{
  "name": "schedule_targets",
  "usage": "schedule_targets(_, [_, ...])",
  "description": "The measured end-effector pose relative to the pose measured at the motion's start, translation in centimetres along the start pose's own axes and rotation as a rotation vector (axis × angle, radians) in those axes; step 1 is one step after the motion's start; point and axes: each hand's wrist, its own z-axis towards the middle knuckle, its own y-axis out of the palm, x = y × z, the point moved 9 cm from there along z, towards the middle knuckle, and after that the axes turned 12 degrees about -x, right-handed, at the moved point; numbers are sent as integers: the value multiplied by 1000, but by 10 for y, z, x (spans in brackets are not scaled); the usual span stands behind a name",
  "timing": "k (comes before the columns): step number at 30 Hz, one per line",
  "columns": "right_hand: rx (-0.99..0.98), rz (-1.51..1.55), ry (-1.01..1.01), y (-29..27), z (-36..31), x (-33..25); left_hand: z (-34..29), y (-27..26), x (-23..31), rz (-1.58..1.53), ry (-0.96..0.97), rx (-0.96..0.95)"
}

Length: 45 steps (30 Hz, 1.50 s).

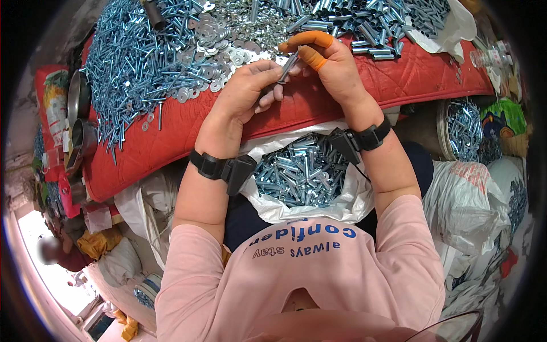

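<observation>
Both hands meet over the near edge of a red padded mat (171,131), pinching one bolt (286,67) between them. The left hand (245,91) grips the lower end of the bolt with thumb and fingers curled around it. The right hand (333,65) holds the upper end, its thumb and forefinger covered by orange rubber finger covers (310,40). The bolt is tilted, its upper end pointing away from the person, just above the mat.

Each wrist wears a black strap with a small black box on it: the left band (222,167) and the right band (364,138).

Beyond the hands, a heap of washers (228,34) lies on the mat, touching a large pile of long bolts (137,62) to the left and a pile of short metal sleeves (364,23) to the right.

Below the wrists, in the person's lap, an open white plastic bag (353,199) is filled with assembled bolts (302,171). More white sacks (473,199) sit at the right, and a round basin of bolts (461,128) is near the right elbow.
</observation>
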Motion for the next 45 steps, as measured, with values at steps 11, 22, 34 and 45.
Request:
schedule_targets(11, [-41,-392,118,-15,1,-5,0,-7,-4,75,-27,8])
schedule_targets(22, [-164,-531,111,-11,0,-24,0,-9,-6,113,-78,-4])
schedule_targets(34, [-25,-846,258,-22,-4,-20,-3,-15,-3,146,-63,25])
schedule_targets(45, [70,-451,51,-22,-11,-28,-2,-12,-1,148,-57,11])
